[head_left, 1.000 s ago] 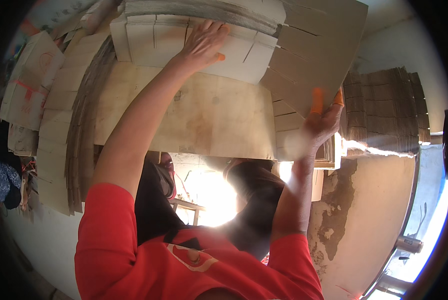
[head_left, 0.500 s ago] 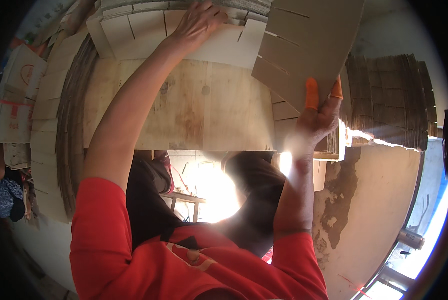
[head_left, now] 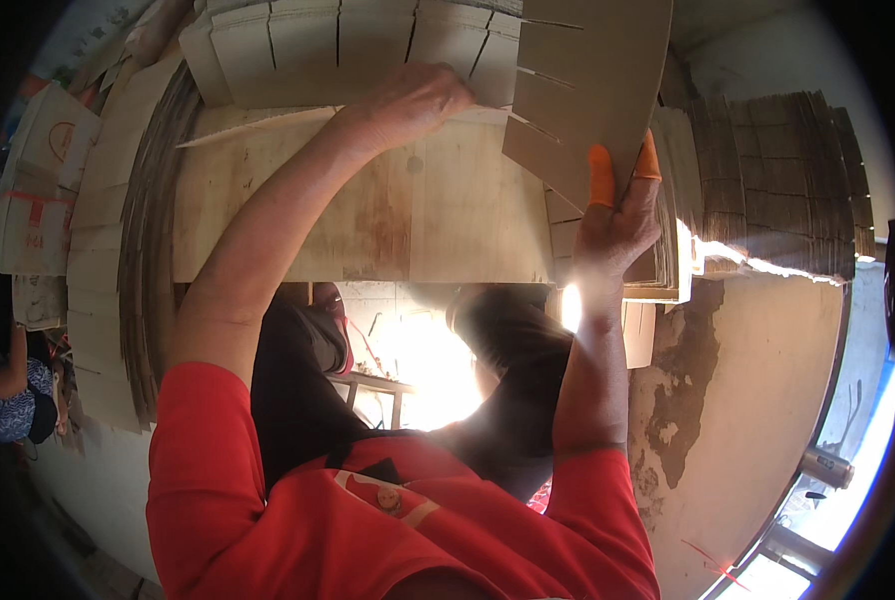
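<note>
My right hand (head_left: 620,228), with orange finger covers on two digits, grips the lower end of a slotted cardboard strip (head_left: 600,85). The strip stands up at a tilt, its slots facing left. Over the far part of the wooden board (head_left: 368,215), my left hand (head_left: 420,103) is closed with curled fingers. It pinches the near edge of a slotted cardboard sheet (head_left: 258,128), seen almost edge-on; its fingertips are partly hidden. Just beyond that sheet lies a stack of slotted cardboard sheets (head_left: 306,48).
More cardboard stacks stand at the left (head_left: 103,220) and at the right (head_left: 778,190). Slotted pieces lie beneath my right hand at the board's right end. A printed carton (head_left: 43,180) sits at the far left, near another person's arm (head_left: 13,370). Strong light glares below the board.
My left hand has come nearer from the stack, curling its fingers and drawing a sheet's edge over the board. My right hand and its strip have shifted slightly left.
</note>
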`<control>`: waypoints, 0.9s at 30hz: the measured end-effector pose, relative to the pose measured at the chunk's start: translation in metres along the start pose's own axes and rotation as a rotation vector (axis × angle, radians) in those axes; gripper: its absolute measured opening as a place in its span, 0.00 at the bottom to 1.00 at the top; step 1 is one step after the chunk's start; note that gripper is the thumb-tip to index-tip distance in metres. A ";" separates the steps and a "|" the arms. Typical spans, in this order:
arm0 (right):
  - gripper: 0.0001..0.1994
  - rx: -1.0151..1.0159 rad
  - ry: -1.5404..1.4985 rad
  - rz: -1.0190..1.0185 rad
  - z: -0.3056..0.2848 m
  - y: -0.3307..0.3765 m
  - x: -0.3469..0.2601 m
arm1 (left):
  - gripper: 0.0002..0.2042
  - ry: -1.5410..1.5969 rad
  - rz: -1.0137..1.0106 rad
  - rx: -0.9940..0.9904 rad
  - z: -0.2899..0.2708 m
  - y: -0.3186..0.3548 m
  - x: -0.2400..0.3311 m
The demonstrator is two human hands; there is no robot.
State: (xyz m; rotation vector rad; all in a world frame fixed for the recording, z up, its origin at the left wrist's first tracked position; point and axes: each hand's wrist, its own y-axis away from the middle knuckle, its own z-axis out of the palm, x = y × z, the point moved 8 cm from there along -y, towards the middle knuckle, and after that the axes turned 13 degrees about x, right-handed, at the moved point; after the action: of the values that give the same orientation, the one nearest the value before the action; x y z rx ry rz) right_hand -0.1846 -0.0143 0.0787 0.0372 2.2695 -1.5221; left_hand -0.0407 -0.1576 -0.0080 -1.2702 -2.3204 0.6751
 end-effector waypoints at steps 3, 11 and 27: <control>0.23 -0.015 0.007 0.011 -0.003 0.001 -0.002 | 0.07 0.016 0.003 0.016 0.000 0.000 0.004; 0.23 -0.039 -0.042 0.009 -0.002 0.006 0.001 | 0.08 0.037 0.030 0.049 -0.013 -0.003 0.029; 0.27 -0.409 0.006 0.082 0.036 0.045 0.011 | 0.10 0.311 -0.040 0.160 -0.066 0.005 0.095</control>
State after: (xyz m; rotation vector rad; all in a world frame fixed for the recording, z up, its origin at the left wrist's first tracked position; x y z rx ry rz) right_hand -0.1727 -0.0309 0.0233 0.0178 2.5059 -0.9954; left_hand -0.0477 -0.0598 0.0526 -1.1617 -1.9932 0.5896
